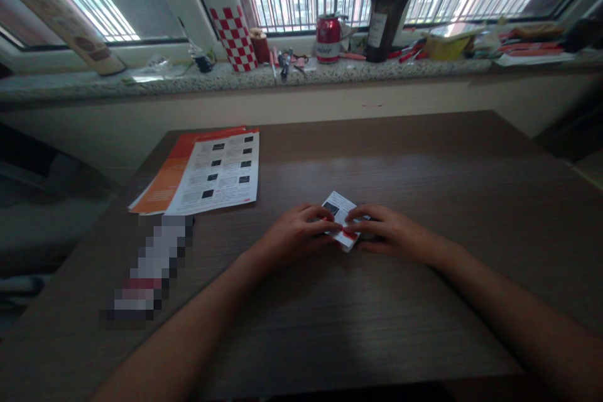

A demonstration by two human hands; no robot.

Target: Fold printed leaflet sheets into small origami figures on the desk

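Now both the left hand (298, 232) and the right hand (384, 230) press fingertips down on a small folded leaflet (340, 214), well right of the stacked flyers (207, 171) on the table (377, 314).

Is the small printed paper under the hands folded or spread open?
Folded: the small white and red printed paper is a compact packet, pressed by the left hand and right hand on the brown wooden table.

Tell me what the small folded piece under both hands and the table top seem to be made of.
Folded piece: thin printed paper, perhaps slightly glossy; it holds sharp creases and shows white, black and red print. Table top: brown wood-grain surface, matte with a faint sheen, probably laminate or veneer; fine straight streaks run along it.
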